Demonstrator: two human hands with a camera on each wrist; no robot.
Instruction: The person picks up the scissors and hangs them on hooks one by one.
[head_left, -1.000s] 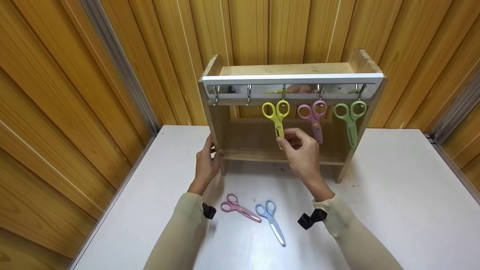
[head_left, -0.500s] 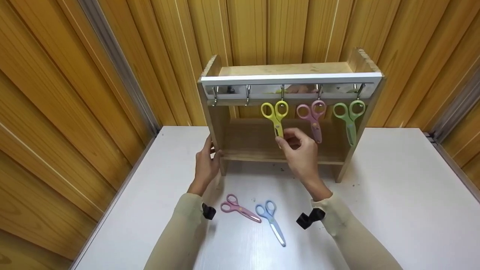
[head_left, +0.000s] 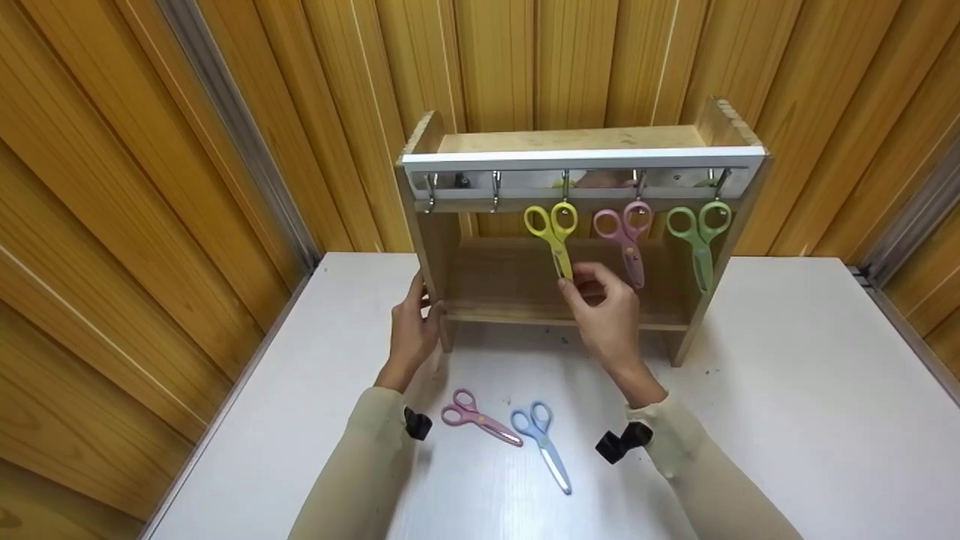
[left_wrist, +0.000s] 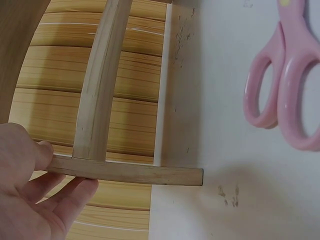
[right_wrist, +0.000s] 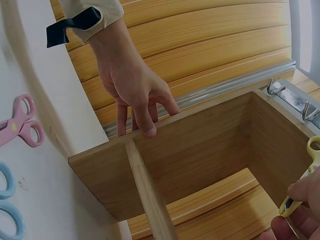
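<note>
With thumb and fingers, my right hand [head_left: 609, 315] pinches the blade tip of the yellow scissors [head_left: 556, 234]. One finger loop of these scissors hangs on the middle hook [head_left: 565, 184] of the rack. My left hand [head_left: 411, 330] grips the left side panel of the wooden shelf [head_left: 429, 247], thumb on the front edge and fingers round the outside, as the left wrist view also shows. Pink scissors [head_left: 628, 232] and green scissors [head_left: 700, 236] hang on the hooks to the right. The two left hooks [head_left: 496, 191] carry nothing.
Another pair of pink scissors [head_left: 480, 417] and blue scissors [head_left: 541, 442] lie on the white table [head_left: 300, 450] in front of the shelf, between the forearms. Wood-patterned panels [head_left: 495, 67] stand behind and to the sides.
The right hand has dipped slightly, still pinching the yellow scissors' tip, and the scissors tilt a little more to the right. The left hand stays on the panel.
</note>
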